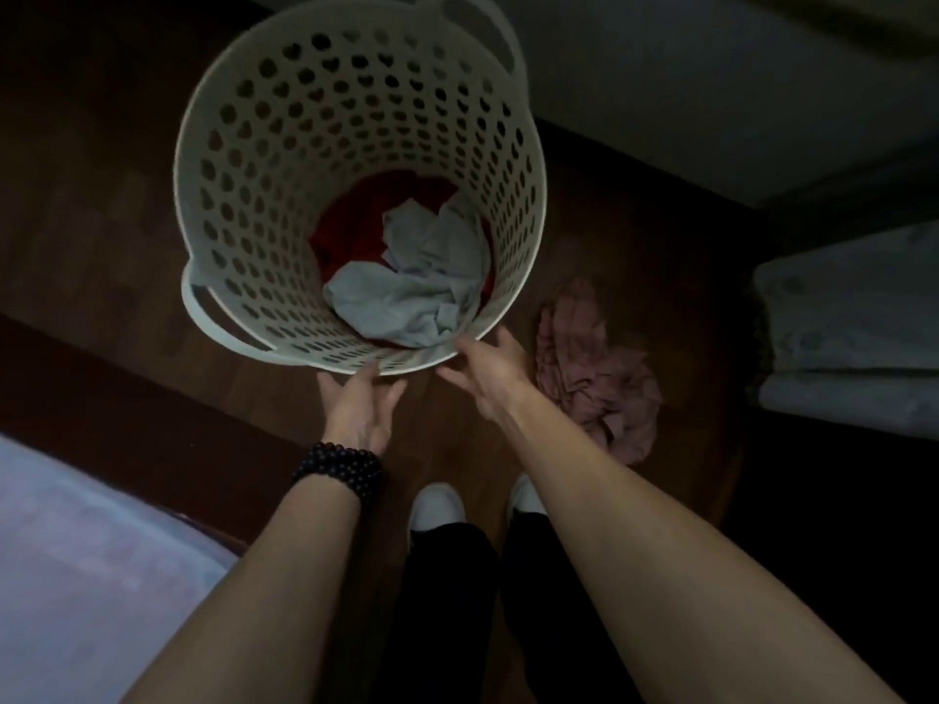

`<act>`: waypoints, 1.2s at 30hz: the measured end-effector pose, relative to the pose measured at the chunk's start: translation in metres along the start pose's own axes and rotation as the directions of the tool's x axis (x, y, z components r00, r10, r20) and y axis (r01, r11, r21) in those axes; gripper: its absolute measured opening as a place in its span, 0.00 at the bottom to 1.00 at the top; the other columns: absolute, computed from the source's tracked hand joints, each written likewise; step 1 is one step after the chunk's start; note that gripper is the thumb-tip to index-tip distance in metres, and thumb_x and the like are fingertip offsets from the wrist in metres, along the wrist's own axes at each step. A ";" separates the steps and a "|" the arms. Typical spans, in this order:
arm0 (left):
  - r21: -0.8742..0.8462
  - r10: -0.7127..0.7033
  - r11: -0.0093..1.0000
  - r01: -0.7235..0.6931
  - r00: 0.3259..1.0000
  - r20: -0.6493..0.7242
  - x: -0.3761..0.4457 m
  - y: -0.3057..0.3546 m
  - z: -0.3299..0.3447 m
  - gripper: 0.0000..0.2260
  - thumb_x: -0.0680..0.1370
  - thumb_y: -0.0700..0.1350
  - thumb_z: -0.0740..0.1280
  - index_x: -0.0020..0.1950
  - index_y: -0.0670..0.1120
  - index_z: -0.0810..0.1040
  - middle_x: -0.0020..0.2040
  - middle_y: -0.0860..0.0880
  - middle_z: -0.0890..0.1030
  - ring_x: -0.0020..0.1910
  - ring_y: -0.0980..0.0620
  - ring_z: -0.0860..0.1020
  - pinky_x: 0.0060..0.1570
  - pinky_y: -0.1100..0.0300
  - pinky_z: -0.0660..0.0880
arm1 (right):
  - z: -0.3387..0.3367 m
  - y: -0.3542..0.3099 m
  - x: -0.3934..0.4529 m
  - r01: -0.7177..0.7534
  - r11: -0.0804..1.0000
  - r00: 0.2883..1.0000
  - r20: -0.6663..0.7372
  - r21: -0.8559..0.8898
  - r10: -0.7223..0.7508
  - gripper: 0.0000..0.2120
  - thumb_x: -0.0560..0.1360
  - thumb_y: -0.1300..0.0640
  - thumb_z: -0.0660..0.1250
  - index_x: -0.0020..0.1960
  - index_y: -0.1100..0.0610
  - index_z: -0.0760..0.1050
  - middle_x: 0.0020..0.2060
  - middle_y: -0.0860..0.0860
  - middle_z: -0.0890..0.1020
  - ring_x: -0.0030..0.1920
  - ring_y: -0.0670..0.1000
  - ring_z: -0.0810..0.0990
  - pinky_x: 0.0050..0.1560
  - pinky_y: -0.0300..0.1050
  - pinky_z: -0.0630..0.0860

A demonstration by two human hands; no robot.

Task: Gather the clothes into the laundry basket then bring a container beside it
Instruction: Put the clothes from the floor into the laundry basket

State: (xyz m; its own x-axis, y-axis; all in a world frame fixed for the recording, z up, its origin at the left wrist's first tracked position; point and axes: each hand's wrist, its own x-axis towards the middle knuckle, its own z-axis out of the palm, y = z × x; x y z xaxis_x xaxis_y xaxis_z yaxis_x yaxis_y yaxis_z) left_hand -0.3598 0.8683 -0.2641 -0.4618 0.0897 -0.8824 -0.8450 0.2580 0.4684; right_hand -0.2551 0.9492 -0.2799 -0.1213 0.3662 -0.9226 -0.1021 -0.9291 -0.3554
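Note:
A white perforated laundry basket (264,160) stands on the dark wooden floor in front of me. Inside it lie a light grey garment (416,282) on top of a red garment (355,221). A crumpled pink garment (599,378) lies on the floor just right of the basket. My left hand (358,403), with a dark bead bracelet on its wrist, is spread open just below the basket's near rim. My right hand (488,370) is open too, fingers apart, at the rim's near right side. Neither hand holds anything.
A bed with pale lilac bedding (76,576) fills the lower left. A pale patterned cloth or mattress edge (853,322) is at the right. A light wall or furniture face (686,94) is behind the basket. My white shoes (437,505) stand on the floor.

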 end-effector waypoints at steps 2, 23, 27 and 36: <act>0.071 -0.005 0.997 -0.003 0.993 0.116 -0.001 -0.015 -0.001 0.30 0.80 0.35 0.66 0.78 0.51 0.60 0.66 0.45 0.77 0.64 0.42 0.75 0.60 0.42 0.77 | -0.010 0.004 0.005 0.008 0.998 0.999 0.042 0.068 -0.011 0.27 0.77 0.61 0.69 0.75 0.56 0.67 0.64 0.56 0.80 0.61 0.56 0.82 0.49 0.48 0.83; -0.029 -0.444 -0.708 -0.706 0.413 0.795 0.209 -0.284 0.190 0.52 0.69 0.68 0.70 0.83 0.56 0.44 0.82 0.35 0.44 0.80 0.31 0.44 0.73 0.30 0.46 | -0.316 0.093 0.242 -0.004 0.312 0.937 -0.112 -0.950 -0.330 0.48 0.71 0.42 0.72 0.81 0.43 0.46 0.81 0.59 0.42 0.80 0.63 0.40 0.76 0.63 0.47; -0.010 -0.428 -0.667 -0.745 0.372 0.824 0.211 -0.302 0.186 0.35 0.76 0.56 0.67 0.81 0.51 0.60 0.79 0.38 0.60 0.74 0.36 0.63 0.71 0.44 0.62 | -0.308 0.104 0.246 0.091 0.419 0.840 -0.157 -0.903 -0.520 0.31 0.75 0.54 0.65 0.78 0.52 0.65 0.69 0.62 0.71 0.71 0.63 0.68 0.71 0.52 0.64; 0.228 -0.188 -0.382 -0.896 0.316 0.930 0.068 -0.193 0.186 0.20 0.77 0.46 0.68 0.69 0.45 0.75 0.64 0.38 0.73 0.59 0.37 0.76 0.56 0.47 0.76 | -0.255 0.010 0.105 0.340 0.490 0.687 -0.143 -0.803 -0.712 0.26 0.69 0.74 0.65 0.65 0.60 0.80 0.61 0.62 0.78 0.62 0.59 0.78 0.64 0.35 0.70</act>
State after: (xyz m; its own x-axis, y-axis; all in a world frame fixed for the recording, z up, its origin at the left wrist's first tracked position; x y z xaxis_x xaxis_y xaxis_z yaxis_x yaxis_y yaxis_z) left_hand -0.1778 1.0034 -0.4221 0.2632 0.8746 -0.4072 0.7976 0.0401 0.6018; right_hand -0.0168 0.9658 -0.4188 0.1307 0.9060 -0.4025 0.7015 -0.3714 -0.6082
